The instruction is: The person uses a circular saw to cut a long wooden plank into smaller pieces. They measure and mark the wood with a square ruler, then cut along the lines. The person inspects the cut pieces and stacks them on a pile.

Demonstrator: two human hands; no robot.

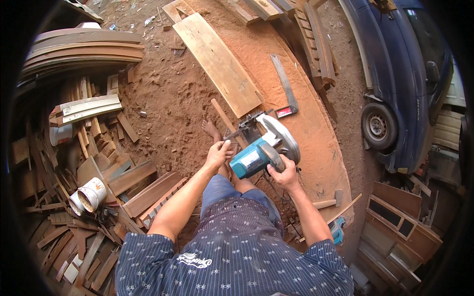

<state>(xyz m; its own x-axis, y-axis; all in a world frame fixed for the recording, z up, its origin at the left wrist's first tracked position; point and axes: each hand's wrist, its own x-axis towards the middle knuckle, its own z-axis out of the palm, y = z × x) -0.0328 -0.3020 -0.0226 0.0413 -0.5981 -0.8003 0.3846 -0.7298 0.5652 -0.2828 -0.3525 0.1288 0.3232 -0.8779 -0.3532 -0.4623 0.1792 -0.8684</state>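
A teal circular saw (pixel 248 159) with a pale metal blade guard is at the near end of a long wooden board (pixel 217 61). My right hand (pixel 285 173) wraps round its rear handle. On the saw's left side, the fingers of my left hand (pixel 217 154) close at the tip of a dark part that seems joined to the saw's base. The board lies on a sawdust-covered bench (pixel 316 153). Right of the board rests a metal square (pixel 285 81) with a dark stock. A narrow wood strip (pixel 224 116) slants down beside the board's near end.
A hammer (pixel 331 201) and another teal power tool (pixel 337 230) are at the bench's near right. Scrap wood (pixel 108 167) and white buckets (pixel 92 193) fill the left. Stacked planks (pixel 84 49) stand far left. A blue vehicle (pixel 395 74) is parked at right.
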